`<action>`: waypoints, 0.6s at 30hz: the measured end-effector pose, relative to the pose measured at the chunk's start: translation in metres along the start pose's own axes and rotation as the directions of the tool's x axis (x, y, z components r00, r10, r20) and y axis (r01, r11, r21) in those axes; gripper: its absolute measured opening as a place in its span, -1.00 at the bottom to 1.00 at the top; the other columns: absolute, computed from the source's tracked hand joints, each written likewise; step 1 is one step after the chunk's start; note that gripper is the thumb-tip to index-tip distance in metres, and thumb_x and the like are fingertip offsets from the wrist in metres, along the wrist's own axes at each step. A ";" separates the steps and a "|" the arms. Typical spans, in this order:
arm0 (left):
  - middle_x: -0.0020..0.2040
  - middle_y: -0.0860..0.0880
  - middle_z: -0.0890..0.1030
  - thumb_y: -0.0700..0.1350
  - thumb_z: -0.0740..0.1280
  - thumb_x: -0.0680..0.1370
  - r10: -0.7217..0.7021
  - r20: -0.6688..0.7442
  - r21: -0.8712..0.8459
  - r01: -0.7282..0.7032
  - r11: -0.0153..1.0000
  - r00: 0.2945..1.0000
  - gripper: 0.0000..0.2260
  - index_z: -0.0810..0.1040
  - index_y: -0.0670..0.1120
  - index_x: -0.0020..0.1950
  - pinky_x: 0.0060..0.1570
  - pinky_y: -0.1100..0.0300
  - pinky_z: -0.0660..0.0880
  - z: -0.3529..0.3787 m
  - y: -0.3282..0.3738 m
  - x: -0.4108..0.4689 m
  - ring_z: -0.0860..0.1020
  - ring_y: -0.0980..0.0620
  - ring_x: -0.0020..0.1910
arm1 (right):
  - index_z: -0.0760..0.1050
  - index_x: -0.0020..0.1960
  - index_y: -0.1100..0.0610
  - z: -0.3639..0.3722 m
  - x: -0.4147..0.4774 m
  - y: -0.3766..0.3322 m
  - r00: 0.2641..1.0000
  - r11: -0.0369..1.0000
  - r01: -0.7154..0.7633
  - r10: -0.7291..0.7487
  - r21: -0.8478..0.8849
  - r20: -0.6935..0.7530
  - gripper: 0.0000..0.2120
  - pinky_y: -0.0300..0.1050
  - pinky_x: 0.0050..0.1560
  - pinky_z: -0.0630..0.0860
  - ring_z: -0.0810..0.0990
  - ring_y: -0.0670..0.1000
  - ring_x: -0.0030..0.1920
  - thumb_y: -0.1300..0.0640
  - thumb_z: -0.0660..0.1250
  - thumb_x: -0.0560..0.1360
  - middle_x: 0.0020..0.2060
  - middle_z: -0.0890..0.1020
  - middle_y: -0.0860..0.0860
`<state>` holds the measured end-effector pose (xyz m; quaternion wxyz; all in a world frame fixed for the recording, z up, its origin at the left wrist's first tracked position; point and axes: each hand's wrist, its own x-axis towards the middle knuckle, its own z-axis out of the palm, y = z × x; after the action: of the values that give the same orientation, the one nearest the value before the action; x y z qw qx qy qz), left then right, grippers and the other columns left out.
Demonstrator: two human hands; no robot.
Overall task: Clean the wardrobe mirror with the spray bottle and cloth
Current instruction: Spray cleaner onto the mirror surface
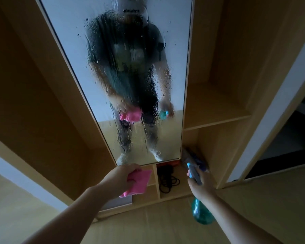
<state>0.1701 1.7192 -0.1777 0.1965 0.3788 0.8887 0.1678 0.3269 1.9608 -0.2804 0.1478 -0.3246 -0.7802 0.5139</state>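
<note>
The wardrobe mirror (123,76) is beaded with droplets and runs down its middle, so the spraying looks done (the wiping, I judge, is all still to do). The left hand (121,175) grips the pink cloth (139,182) just below the mirror's bottom edge. The right hand (202,180) holds the spray bottle (201,213) low, beside the bottom right corner.

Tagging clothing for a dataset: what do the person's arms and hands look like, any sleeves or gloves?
Both forearms are bare, with no sleeves in view. The left hand and right hand wear no gloves; no watch or ring shows.
</note>
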 end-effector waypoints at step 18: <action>0.05 0.19 0.59 -0.15 0.32 0.56 0.064 -0.171 0.034 -0.059 0.998 0.983 -0.72 0.50 0.18 0.20 -0.03 0.26 0.61 -0.084 0.010 -0.023 0.57 0.23 -0.01 | 0.54 -0.02 0.11 -0.017 0.003 -0.121 0.933 0.914 0.355 -0.361 0.197 -0.007 -0.83 -0.21 -0.45 0.29 0.33 -0.10 -0.51 0.28 0.24 0.45 -0.49 0.44 -0.11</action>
<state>0.1507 1.6962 -0.0952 0.1081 0.3929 0.8926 0.1929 0.2914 1.9435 -0.1644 0.2590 -0.1528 -0.7742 0.5570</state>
